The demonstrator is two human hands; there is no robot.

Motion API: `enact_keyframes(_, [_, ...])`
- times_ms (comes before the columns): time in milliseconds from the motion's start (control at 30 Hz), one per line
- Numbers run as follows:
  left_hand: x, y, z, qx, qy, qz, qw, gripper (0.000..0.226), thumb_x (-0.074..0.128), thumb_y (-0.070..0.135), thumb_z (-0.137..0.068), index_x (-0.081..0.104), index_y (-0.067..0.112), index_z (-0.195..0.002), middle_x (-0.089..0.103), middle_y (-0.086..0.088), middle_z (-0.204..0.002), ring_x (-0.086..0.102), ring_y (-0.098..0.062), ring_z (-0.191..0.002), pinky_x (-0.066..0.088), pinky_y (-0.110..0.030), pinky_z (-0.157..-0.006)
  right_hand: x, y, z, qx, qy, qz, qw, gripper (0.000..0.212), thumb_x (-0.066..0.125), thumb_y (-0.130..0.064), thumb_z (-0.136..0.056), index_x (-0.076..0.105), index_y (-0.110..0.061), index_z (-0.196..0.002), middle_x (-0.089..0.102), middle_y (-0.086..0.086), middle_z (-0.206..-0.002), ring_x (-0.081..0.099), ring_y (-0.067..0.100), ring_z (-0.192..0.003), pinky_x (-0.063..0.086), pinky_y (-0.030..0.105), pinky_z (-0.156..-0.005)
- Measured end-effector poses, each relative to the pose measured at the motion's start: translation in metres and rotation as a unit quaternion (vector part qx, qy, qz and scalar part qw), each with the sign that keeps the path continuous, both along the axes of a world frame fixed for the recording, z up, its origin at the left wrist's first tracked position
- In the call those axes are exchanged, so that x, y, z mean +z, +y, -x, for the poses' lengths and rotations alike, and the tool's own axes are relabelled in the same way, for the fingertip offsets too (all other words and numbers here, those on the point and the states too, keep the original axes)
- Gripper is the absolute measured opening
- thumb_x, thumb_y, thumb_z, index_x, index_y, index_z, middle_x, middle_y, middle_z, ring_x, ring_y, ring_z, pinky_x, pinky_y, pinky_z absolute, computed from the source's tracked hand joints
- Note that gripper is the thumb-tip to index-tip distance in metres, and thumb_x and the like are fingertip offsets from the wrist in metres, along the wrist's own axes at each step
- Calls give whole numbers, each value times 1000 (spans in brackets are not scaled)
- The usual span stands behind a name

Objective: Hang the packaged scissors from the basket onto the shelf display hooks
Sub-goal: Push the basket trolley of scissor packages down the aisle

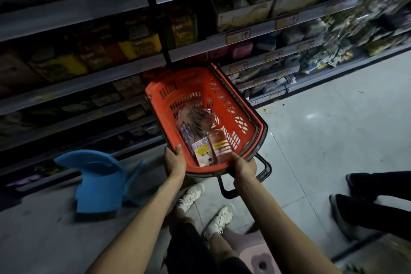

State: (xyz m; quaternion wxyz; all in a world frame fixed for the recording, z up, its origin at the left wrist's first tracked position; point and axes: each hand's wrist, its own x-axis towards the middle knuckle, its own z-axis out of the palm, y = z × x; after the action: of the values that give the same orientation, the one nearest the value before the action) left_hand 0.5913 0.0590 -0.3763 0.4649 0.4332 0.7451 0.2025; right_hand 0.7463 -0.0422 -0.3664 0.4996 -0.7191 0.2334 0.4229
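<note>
A red plastic basket (249, 140) with black handles is held in front of me above the floor. My left hand (175, 160) grips its near rim on the left, thumb over the edge. My right hand (243, 165) grips the near rim on the right. Inside the basket lie several packaged scissors (201, 131), flat packs in purple and pink card, piled against the near wall. The shelves (89, 80) stand beyond the basket, dark and blurred; no display hooks can be made out.
A blue plastic stool (97, 182) lies on the floor at the left, close to the shelf base. My feet in white shoes (191, 196) are below the basket. Another person's dark shoes (355, 209) stand at the right. A pink stool (255, 256) sits under me.
</note>
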Motion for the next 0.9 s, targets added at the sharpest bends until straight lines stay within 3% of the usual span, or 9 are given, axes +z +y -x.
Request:
enact_keyframes(200, [8,19,-27,-31,-16,-28,999,56,54,31,-108,47,-11,-146,51,-33,-149,49,-44,-140,37,-40,-112,0,-3,-21,-22,10,-28,999,37,80,-6,-84,65,-3,-117,75,18,-106,75,36,-91,64,52,-79])
enact_keyframes(333, [6,16,-36,-11,3,-35,999,52,56,32,-108,53,-8,-141,56,-30,-145,53,-43,-135,39,-40,-106,-5,-5,-29,5,21,-39,999,40,84,-11,-84,66,-1,-118,75,18,-106,75,35,-90,64,45,-71])
enact_keyframes(500, [-10,18,-5,-28,26,-5,999,49,57,35,-106,60,-6,-134,63,-30,-136,60,-46,-126,45,-44,-103,-12,-9,-2,33,2,-52,998,23,84,-16,-84,67,-11,-99,76,14,-104,74,35,-93,62,52,-85])
enact_keyframes(600, [-10,23,3,-53,2,16,998,47,60,35,-105,61,-3,-132,66,-27,-134,63,-44,-124,49,-44,-104,-7,-7,3,32,-20,-29,999,35,86,-19,-82,67,-9,-110,76,12,-106,74,35,-95,61,54,-89])
enact_keyframes(767, [-6,19,-9,-69,-51,63,994,39,66,30,-102,63,-1,-125,69,-23,-128,67,-38,-118,52,-41,-100,9,-9,-24,61,-56,1,997,37,82,-17,-85,68,-3,-115,76,16,-105,75,36,-90,64,51,-81])
enact_keyframes(900, [-1,15,-18,-50,-79,83,992,37,65,25,-103,61,-1,-130,68,-21,-130,67,-35,-120,50,-35,-97,25,-13,-38,79,-4,-24,997,34,79,-10,-89,65,4,-116,75,21,-106,75,34,-88,64,43,-68])
